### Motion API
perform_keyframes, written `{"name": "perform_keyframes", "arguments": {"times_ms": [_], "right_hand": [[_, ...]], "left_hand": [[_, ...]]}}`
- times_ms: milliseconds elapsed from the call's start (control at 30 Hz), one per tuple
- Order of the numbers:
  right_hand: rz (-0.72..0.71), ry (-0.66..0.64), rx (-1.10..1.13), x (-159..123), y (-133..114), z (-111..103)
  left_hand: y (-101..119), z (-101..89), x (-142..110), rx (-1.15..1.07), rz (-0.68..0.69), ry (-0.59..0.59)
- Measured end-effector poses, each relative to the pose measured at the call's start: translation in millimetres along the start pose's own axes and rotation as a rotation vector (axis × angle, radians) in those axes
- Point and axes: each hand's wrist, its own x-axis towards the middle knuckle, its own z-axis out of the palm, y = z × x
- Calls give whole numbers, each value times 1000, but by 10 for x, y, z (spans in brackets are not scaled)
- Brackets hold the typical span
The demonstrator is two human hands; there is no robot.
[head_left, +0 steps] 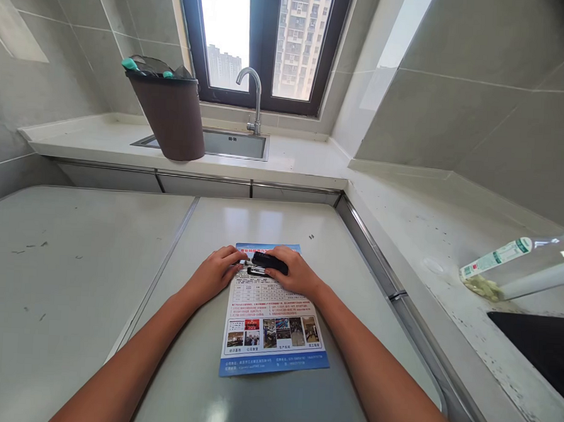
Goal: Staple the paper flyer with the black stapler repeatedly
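Observation:
A black stapler (270,262) is held just above a printed flyer (276,318) on the white table. My right hand (295,271) wraps round the stapler's black body from the right. Pinched fingers of my left hand (220,267) meet its left end, where silver metal parts show. The stapler's black top and lower part look spread apart at that end. Whether a small staple strip sits between my left fingertips is too small to tell. Blue bands, a table of text and small photos cover the flyer, whose upper part is partly hidden by my hands.
Loose staples (311,236) lie on the white tabletop (84,276), with several more on its left half. Behind it, a brown bin (171,117) stands by the sink (238,146) and faucet (257,99). A clear bottle (534,265) is on the right counter (405,211).

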Motion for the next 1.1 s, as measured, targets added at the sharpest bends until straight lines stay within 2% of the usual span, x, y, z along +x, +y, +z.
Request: {"name": "perform_keyframes", "arguments": {"times_ms": [200,333,433,533,667,767,867,1000,1100], "right_hand": [[20,10,21,-16,14,16],[27,69,71,-22,12,-28],[-6,88,168,-7,-70,-79],[-31,91,233,19,-212,-61],[-75,77,288,36,-366,54],[-61,72,290,38,-397,98],[-10,95,260,50,-372,88],[166,145,122,64,-283,64],[258,135,26,56,-208,27]], "left_hand": [[-55,-118,-51,-8,6,23],[-130,-186,-78,-121,-32,45],[-128,-217,-69,-194,-28,103],[-43,-194,-48,-265,-21,123],[95,-105,-37,-344,38,39],[114,-63,-39,-345,63,29],[71,-55,-25,-319,2,107],[23,-67,18,-277,-139,253],[14,-79,38,-275,-206,294]]}}
